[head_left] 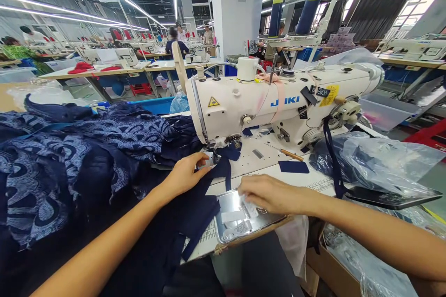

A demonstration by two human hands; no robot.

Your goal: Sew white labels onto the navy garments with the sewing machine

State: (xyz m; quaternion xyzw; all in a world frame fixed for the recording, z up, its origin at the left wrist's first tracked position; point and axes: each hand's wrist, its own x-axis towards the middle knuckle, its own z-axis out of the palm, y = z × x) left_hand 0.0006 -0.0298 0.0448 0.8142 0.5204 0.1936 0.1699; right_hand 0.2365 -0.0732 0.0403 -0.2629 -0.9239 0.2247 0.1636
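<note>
A white Juki sewing machine (278, 102) stands on the table in front of me. My left hand (184, 174) rests on a navy fabric strip (223, 167) just left of the needle, its fingers closed on the cloth. My right hand (268, 192) lies over a metal tray (240, 218) at the table's front edge, fingers curled down onto small white labels (232, 216); what they pinch is hidden. Navy lace garments (69, 167) are piled on the left under my left arm.
A small navy patch (293, 167) and a wooden-handled tool (287, 152) lie on the machine bed. Clear plastic bags (376, 162) and a dark tablet (390, 197) sit at the right. Two blue thread cones (306, 14) stand behind the machine. Other workers sit at far tables.
</note>
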